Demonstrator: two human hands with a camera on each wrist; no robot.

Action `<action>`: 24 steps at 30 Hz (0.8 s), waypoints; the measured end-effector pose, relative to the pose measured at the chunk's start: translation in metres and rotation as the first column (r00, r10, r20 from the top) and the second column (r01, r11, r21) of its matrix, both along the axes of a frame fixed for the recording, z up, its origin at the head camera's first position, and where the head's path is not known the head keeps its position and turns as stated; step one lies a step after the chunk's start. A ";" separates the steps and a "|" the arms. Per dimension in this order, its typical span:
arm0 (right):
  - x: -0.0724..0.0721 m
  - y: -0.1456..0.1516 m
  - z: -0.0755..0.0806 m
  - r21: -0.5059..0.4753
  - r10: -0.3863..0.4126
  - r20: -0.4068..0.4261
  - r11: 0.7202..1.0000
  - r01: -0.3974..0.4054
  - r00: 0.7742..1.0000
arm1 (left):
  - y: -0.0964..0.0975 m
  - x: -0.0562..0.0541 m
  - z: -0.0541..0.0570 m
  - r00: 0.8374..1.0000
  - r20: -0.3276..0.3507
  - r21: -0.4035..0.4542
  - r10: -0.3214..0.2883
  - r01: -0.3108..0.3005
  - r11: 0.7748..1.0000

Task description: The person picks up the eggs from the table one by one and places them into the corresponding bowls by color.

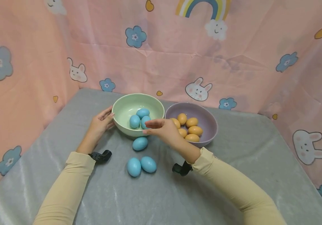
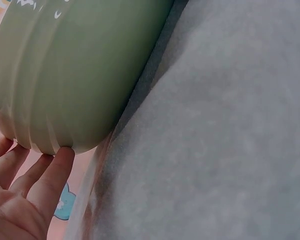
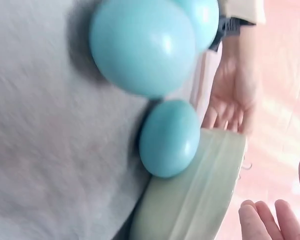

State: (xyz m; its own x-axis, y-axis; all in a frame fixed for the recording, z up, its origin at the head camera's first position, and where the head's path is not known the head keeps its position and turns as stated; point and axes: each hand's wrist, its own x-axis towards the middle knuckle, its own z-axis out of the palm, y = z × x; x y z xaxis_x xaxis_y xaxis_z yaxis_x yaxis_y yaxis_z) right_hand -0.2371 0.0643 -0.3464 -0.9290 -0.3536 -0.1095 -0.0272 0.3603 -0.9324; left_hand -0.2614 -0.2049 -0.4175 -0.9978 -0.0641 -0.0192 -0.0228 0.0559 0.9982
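My left hand (image 1: 97,125) rests its fairly straight fingertips against the outer left side of a light green bowl (image 1: 125,107). In the left wrist view its fingers (image 2: 50,182) touch the bowl's ridged wall. Three blue eggs (image 1: 134,121) lie inside the bowl. Over its front right rim is my right hand (image 1: 170,132), thumb and fingers apart, with nothing seen between them; it partly covers one egg. Just in front of the bowl lies a blue egg (image 1: 140,143), with a pair of blue eggs (image 1: 134,167) side by side nearer me.
A purple bowl (image 1: 210,125) holding several orange eggs (image 1: 195,130) stands right of the green one, partly behind my right hand. Grey cloth (image 1: 250,175) covers the table. A pink patterned curtain (image 1: 166,68) hangs behind and along the sides.
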 end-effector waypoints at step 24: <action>0.048 0.032 -0.032 -0.012 0.036 0.133 0.999 -0.034 0.990 | 0.000 0.001 0.001 1.000 -0.007 0.018 -0.007 0.008 1.000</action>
